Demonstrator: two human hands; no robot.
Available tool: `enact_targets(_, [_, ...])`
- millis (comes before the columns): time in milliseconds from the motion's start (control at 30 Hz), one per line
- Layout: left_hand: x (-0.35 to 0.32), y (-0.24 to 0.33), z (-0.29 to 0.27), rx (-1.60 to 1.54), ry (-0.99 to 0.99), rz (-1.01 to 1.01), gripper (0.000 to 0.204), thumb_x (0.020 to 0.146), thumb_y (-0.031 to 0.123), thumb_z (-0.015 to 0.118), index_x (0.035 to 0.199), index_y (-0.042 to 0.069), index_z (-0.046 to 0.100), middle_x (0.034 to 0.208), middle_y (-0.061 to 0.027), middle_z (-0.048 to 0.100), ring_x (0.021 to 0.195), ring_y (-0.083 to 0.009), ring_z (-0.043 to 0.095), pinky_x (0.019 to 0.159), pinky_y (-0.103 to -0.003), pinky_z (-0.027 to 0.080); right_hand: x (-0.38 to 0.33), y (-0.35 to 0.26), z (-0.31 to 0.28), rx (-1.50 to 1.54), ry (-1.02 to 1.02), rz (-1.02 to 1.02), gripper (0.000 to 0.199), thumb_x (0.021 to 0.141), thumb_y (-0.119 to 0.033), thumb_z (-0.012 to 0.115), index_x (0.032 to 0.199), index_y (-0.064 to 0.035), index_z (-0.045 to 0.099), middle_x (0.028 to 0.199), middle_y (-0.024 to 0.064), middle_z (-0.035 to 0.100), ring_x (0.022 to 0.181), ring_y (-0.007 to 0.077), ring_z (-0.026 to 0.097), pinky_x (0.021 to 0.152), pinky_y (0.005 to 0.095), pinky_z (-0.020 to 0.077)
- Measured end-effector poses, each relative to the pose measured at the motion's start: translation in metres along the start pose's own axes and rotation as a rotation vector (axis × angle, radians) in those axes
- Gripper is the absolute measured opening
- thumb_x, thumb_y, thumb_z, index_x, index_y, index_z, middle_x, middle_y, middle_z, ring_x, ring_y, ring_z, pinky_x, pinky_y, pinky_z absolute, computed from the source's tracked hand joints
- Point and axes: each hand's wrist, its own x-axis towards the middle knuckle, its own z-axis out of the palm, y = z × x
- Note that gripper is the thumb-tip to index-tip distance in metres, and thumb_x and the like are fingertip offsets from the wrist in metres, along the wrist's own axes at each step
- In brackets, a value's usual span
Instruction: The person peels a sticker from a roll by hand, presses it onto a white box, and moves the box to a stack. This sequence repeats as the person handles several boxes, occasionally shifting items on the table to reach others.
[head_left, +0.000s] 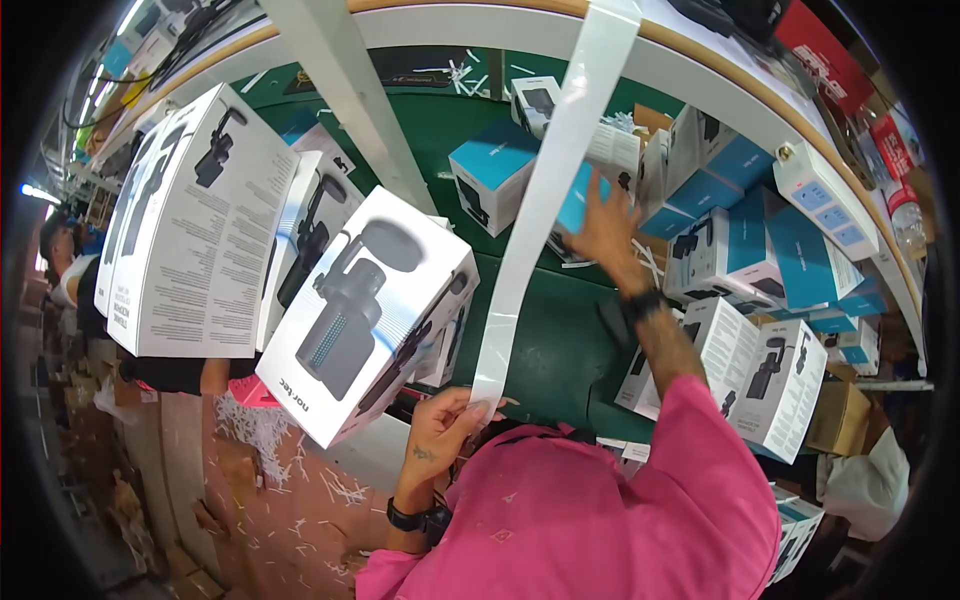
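My left hand (442, 425) is closed, pinching the lower end of a long, glossy whitish strip (545, 190) between thumb and fingers. The strip runs taut and slanting up to the shelf edge. Farther forward, my right hand (606, 225) has its thumb and fingers around a small box with a blue top (573, 203); the strip partly hides this box. Beside it on the green surface stands another blue-topped white box (495, 170). Close to my left hand, a large white box (370, 315) with a grey device pictured on it is tilted.
More white boxes (215, 230) stand at the left. Blue and white boxes (735, 245) are piled at the right, with open-flapped white boxes (760, 370) nearer me. A white post (350, 90) and a power strip (825, 205) border the green table (530, 320). Paper shreds (255, 435) litter the floor.
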Motion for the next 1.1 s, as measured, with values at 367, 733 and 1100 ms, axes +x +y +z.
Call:
enact_targets(367, [0.018, -0.005, 0.005, -0.118, -0.047, -0.015, 0.02, 0.099, 0.004, 0.058, 0.113, -0.009, 0.06, 0.107, -0.0203, 0.072, 0.093, -0.0227, 0.072, 0.085, -0.032, 0.057, -0.289, 0.035, 0.021, 0.142, -0.207, -0.589, 0.065, 0.076, -0.015, 0.073, 0.138, -0.0093, 0.055, 0.136, 0.0163, 0.052, 0.126, 0.0348, 0.049, 0.102, 0.0529, 0.0378])
enact_targets(733, [0.014, 0.005, 0.037, -0.163, -0.202, -0.049, 0.03, 0.101, 0.008, 0.056, 0.126, -0.008, 0.056, 0.106, -0.0159, 0.072, 0.094, -0.0187, 0.071, 0.079, -0.026, 0.055, -0.218, -0.05, -0.118, 0.581, 0.252, -0.704, 0.042, 0.074, -0.007, 0.078, 0.115, -0.0015, 0.069, 0.103, 0.0108, 0.065, 0.089, 0.0291, 0.063, 0.076, 0.0382, 0.0505])
enact_targets(1100, [0.012, 0.019, 0.038, 0.605, -0.247, 0.436, 0.021, 0.096, 0.0, 0.059, 0.116, -0.004, 0.063, 0.087, -0.016, 0.069, 0.078, -0.0239, 0.069, 0.069, -0.028, 0.052, -0.212, -0.05, -0.122, 0.418, 0.15, -0.88, 0.039, 0.071, -0.008, 0.079, 0.108, -0.0028, 0.069, 0.108, 0.0077, 0.062, 0.095, 0.0274, 0.061, 0.077, 0.0404, 0.0478])
